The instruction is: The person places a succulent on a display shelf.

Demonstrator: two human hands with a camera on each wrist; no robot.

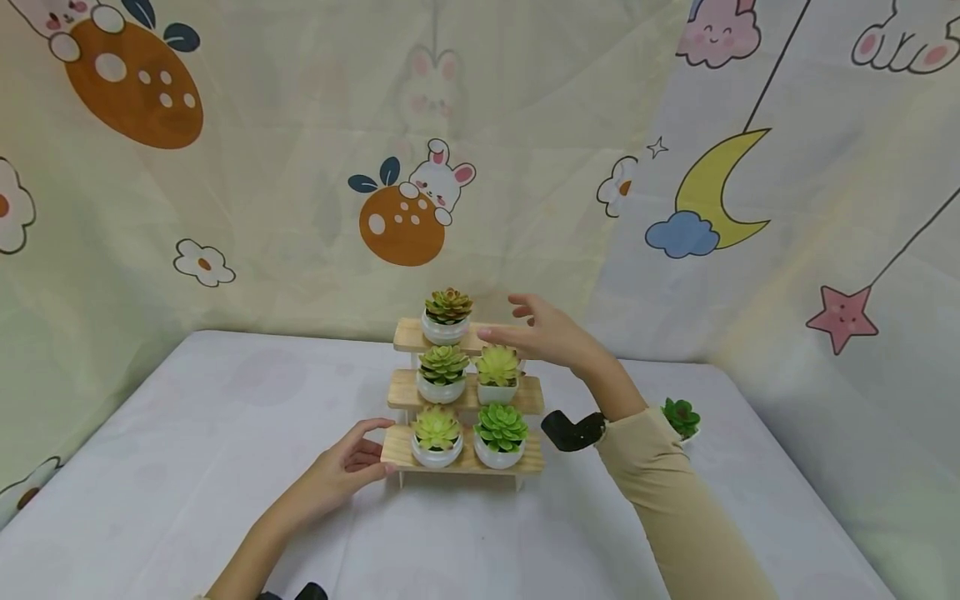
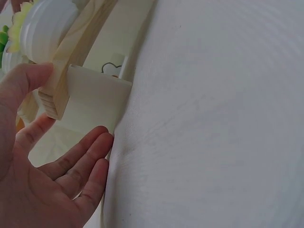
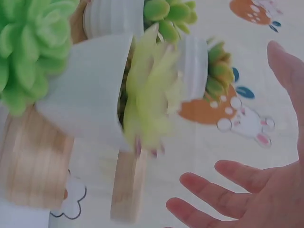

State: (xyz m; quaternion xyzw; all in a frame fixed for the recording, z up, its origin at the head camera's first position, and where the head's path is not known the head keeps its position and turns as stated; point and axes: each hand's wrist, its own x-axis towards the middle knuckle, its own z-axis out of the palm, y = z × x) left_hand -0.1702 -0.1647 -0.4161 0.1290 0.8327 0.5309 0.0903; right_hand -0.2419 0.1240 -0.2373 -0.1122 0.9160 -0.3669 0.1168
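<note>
A three-tier wooden plant stand [image 1: 396, 446] stands on the table with potted succulents on it. One brownish-green succulent [image 1: 447, 308] sits on the top tier; the middle tier bears two, a green one [image 1: 442, 367] and a pale yellow-green one [image 1: 497, 367]. Two more, a yellowish one [image 1: 437, 429] and a bright green one [image 1: 501, 428], share the bottom tier. My left hand [image 1: 330, 477] pinches that tier's left end, thumb on top and forefinger at the edge [image 2: 47, 99]. Beside the top tier's right part, my right hand [image 1: 551, 333] hovers with fingers spread, holding nothing.
Another small green succulent [image 1: 681, 417] stands at the table's right, partly hidden behind my right sleeve [image 1: 667, 483]. The white-covered table [image 1: 262, 400] meets a patterned cloth backdrop [image 1: 300, 208] behind the stand.
</note>
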